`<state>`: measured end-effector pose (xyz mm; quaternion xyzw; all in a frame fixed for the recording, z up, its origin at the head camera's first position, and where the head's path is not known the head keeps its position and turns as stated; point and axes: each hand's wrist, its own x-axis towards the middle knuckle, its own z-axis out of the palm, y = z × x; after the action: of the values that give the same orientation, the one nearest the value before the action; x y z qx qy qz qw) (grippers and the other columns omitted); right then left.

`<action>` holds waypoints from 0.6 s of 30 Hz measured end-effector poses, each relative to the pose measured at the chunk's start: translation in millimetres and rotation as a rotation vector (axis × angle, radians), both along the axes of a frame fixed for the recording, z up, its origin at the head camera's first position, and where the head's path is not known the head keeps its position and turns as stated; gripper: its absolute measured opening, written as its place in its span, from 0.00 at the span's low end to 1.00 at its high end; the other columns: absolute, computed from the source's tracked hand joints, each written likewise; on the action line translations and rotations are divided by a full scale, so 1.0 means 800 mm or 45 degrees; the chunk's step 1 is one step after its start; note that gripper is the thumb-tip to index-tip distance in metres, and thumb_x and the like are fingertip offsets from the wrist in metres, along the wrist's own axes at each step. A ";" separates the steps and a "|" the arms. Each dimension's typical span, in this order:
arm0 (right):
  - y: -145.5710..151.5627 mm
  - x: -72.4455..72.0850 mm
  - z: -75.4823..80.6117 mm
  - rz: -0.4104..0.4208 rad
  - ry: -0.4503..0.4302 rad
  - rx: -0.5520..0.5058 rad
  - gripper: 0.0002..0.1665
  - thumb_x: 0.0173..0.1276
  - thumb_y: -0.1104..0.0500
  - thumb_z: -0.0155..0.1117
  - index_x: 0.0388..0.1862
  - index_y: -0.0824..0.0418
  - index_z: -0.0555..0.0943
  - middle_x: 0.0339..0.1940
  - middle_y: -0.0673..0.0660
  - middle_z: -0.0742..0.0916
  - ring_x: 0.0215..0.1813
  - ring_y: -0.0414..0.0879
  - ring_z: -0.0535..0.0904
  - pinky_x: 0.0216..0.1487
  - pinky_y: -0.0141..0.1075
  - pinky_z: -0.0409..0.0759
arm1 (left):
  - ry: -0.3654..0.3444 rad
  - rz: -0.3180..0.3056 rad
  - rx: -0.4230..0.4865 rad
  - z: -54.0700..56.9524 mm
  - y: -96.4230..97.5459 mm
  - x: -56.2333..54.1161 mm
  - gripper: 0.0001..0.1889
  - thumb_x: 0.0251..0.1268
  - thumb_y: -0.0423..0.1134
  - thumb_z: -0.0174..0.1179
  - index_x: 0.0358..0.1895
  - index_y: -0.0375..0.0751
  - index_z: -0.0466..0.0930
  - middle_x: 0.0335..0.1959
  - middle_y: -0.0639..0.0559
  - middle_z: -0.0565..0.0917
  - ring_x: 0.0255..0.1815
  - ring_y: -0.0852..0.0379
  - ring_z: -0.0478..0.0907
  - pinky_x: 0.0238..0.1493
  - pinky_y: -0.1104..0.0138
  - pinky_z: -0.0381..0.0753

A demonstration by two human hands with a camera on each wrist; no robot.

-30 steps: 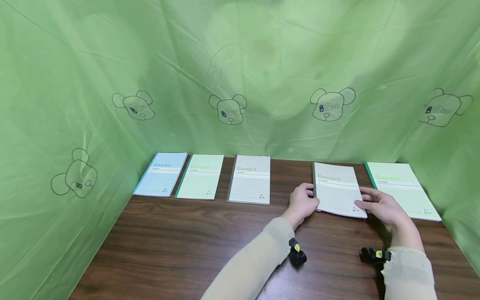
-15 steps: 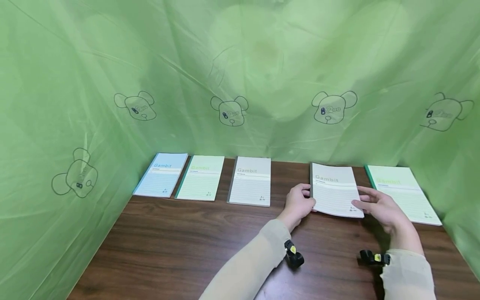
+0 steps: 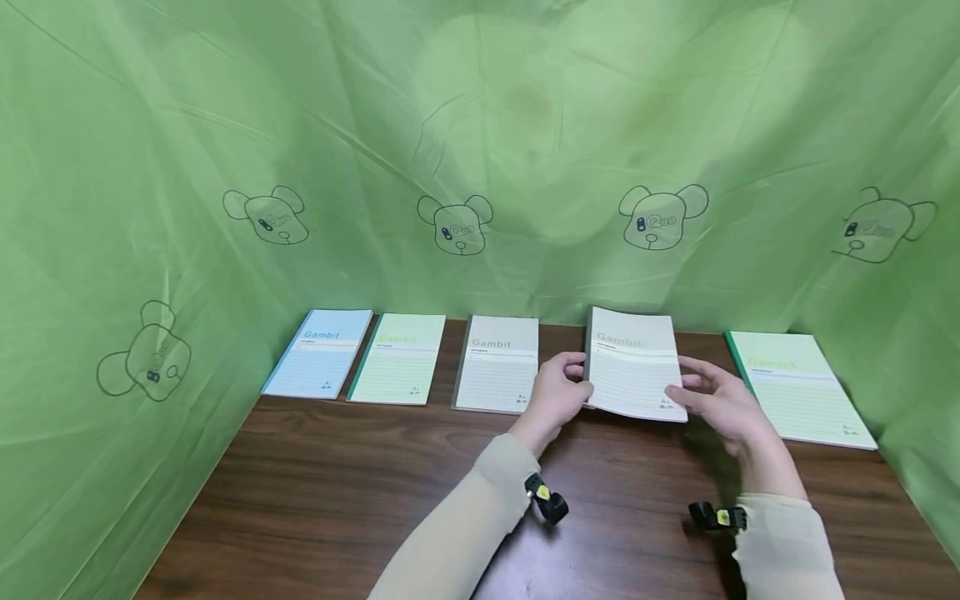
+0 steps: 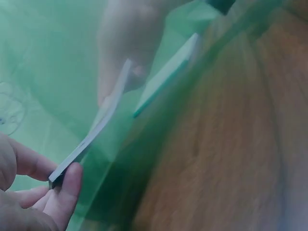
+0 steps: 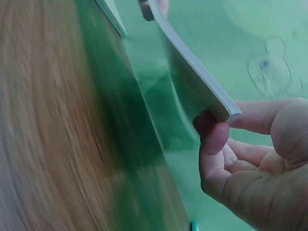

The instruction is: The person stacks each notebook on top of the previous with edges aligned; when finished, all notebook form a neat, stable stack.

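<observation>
My left hand [image 3: 553,396] and right hand [image 3: 722,407] hold a grey-covered "Gambit" notebook [image 3: 633,367] by its two long sides. The left thumb and fingers pinch its dark spine edge, while the right ones pinch the opposite edge. Both wrist views show the notebook [image 4: 96,129] raised off the table and slightly bowed. To its left lies another grey notebook [image 3: 497,367] with the same dark spine. A light green notebook [image 3: 798,383] with a green spine lies to the right, behind my right hand.
Further left, a light green notebook [image 3: 397,360] and a blue notebook [image 3: 318,354] lie along the back of the brown wooden table [image 3: 337,500]. Green sheeting [image 3: 540,125] printed with bear heads rises behind the table and on both sides.
Both hands have carried the grey notebook leftward and up, away from the right-hand green notebook and closer to the other grey one. The other notebooks stay in place.
</observation>
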<state>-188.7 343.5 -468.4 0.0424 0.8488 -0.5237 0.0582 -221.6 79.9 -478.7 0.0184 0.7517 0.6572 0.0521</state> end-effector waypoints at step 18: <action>-0.115 -0.015 0.019 0.044 0.082 0.013 0.43 0.78 0.59 0.72 0.85 0.67 0.65 0.63 0.71 0.86 0.57 0.57 0.85 0.48 0.38 0.85 | -0.021 -0.055 -0.020 0.027 -0.121 -0.018 0.27 0.61 0.20 0.67 0.66 0.33 0.82 0.47 0.42 0.86 0.29 0.55 0.85 0.33 0.63 0.89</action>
<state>-201.0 251.7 -453.6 0.0111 0.8536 -0.5193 0.0396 -235.8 -17.0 -457.4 0.0287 0.7559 0.6500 0.0727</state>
